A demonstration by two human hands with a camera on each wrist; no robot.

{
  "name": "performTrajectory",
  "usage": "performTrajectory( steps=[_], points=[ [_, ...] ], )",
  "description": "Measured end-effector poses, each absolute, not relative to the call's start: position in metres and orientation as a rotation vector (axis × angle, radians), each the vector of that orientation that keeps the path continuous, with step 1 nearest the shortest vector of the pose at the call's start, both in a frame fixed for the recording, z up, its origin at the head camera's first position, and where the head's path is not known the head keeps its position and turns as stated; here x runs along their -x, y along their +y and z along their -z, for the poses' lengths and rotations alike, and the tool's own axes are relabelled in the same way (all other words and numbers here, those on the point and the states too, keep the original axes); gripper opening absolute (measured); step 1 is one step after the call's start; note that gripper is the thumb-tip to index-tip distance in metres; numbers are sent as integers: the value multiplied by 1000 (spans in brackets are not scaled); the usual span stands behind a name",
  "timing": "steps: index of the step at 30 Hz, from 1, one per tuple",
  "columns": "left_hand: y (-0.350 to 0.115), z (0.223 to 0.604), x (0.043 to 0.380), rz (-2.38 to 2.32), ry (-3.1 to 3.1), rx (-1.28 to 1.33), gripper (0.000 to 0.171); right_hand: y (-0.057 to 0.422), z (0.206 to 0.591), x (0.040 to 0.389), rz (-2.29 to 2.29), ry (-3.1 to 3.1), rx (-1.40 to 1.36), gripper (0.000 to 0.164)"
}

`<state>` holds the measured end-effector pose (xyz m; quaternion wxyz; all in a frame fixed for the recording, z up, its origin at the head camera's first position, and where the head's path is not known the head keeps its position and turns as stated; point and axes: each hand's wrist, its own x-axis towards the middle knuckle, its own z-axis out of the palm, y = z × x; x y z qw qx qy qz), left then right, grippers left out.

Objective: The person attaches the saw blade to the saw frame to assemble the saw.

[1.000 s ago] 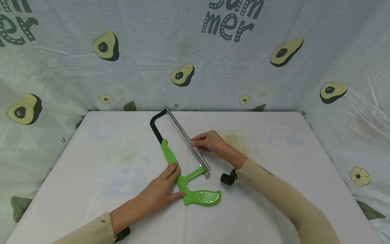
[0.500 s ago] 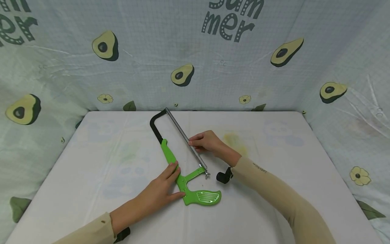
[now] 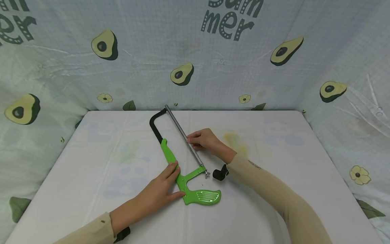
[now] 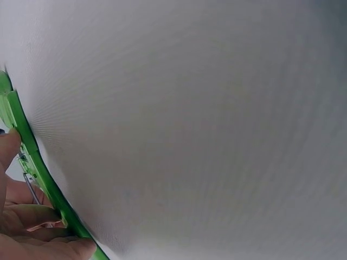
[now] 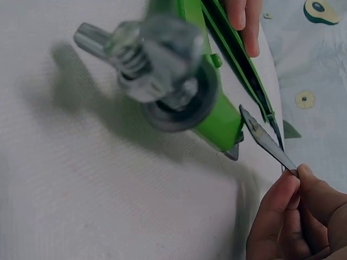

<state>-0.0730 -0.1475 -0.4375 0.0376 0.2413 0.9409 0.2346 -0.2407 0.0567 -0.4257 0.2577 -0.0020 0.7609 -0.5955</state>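
A hacksaw frame with a green body and black front bow lies on the table in the head view, its grip toward the lower right. My left hand holds the green body, thumb near the grip, fingers along the spine. Between thumb and fingertips my right hand pinches the grey saw blade. The blade's far end meets the bow tip; its near end is by the green post. In the right wrist view, that blade end stands beside the post's metal pin. A wing nut looms blurred in front.
A white cloth covers the table. Behind it hangs a curtain printed with avocados, just past the table's far edge. A black wrist camera sits under the right sleeve, and another is by the left cuff.
My right hand has shifted slightly left and away, carrying the blade. The blade's near end has drawn back from beyond the post to right at it. My left hand stays put.
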Motion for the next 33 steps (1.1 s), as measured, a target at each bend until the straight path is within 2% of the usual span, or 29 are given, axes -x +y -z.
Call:
performTrajectory(
  steps=[33],
  points=[
    [-147,436,73,-723,2890,-760,81,54,428,251,1584,2035,-52,25]
  ],
)
